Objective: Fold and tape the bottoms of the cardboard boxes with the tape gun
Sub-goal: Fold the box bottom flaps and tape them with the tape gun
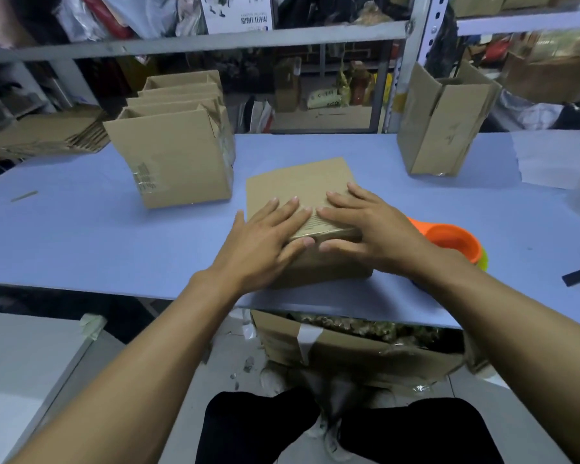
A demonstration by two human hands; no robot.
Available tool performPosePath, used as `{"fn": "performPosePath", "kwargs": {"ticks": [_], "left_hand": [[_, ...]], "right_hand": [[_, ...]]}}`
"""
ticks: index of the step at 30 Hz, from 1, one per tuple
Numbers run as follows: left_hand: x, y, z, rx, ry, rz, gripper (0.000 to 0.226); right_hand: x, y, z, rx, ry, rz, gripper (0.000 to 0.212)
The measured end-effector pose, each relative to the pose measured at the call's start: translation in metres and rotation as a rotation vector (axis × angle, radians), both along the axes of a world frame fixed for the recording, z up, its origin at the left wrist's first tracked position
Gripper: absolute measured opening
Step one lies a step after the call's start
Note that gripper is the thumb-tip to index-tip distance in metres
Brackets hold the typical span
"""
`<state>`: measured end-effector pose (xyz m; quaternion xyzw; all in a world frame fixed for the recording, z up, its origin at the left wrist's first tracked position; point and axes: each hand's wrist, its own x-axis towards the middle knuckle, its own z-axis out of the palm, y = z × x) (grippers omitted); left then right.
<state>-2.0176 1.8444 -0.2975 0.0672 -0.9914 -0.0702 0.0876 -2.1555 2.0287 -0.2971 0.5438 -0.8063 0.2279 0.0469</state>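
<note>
Brown cardboard box [300, 187] with clear glossy tape strip, pale blue table [81, 229], orange tape gun [449, 237], grey metal shelving [215, 40], black trousers [255, 426].

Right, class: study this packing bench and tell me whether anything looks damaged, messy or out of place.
Yes. Under the table edge, a large cardboard box on the floor looks crumpled, with tape peeling from its torn rim. Scraps of litter lie on the floor beside it. On the table, both hands press flat on the box being taped, which looks square.
</note>
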Motion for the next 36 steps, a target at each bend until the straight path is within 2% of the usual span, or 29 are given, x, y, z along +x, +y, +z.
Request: {"fn": "performPosePath", "kwargs": {"ticks": [3,5,7,10,12,15,17,19,22,26,29,32,34,36], "left_hand": [[0.001,0.008,-0.007,0.037,0.118,0.026,0.062],[0.002,0.001,-0.01,0.026,0.123,-0.014,0.058],[0.004,-0.003,-0.008,0.043,0.082,-0.039,0.064],[0.003,-0.001,-0.007,0.103,0.125,-0.03,0.066],[0.002,0.0,-0.009,0.092,0.126,0.002,0.064],[0.003,-0.005,-0.007,-0.052,0.032,-0.047,0.089],[0.003,-0.004,-0.003,-0.027,-0.011,-0.013,0.102],[0.004,-0.003,-0.002,-0.006,-0.027,0.004,0.106],[0.004,-0.002,0.0,0.033,-0.067,0.011,0.102],[0.013,-0.01,0.006,0.171,-0.07,-0.002,0.087],[0.023,-0.017,0.021,0.219,-0.029,-0.057,0.071],[0.024,-0.019,0.055,0.243,0.061,-0.122,0.052],[0.02,-0.019,0.079,0.244,0.051,-0.096,0.044],[0.016,-0.021,0.095,0.177,0.018,-0.093,0.039]], "right_hand": [[0.007,-0.01,-0.01,-0.078,-0.002,-0.084,0.057],[0.003,-0.007,-0.009,-0.047,0.038,-0.032,0.061],[0.0,-0.002,-0.004,0.002,0.038,0.019,0.066],[0.006,-0.005,-0.005,-0.033,-0.055,-0.096,0.065],[0.007,-0.008,-0.009,-0.059,-0.028,-0.106,0.062],[0.005,-0.001,-0.001,0.092,0.028,-0.068,0.07],[0.01,0.001,0.003,0.149,0.134,-0.096,0.075],[0.023,-0.001,0.003,0.152,0.186,-0.125,0.077],[0.023,-0.003,0.001,0.182,0.137,-0.156,0.084],[0.018,0.003,0.007,0.207,0.082,-0.204,0.109],[0.026,0.012,0.011,0.158,0.233,-0.212,0.118],[0.032,0.017,0.013,0.079,0.463,-0.065,0.126],[0.036,0.016,0.016,0.04,0.511,-0.07,0.129],[0.043,0.013,0.02,0.005,0.545,-0.097,0.123]]}}
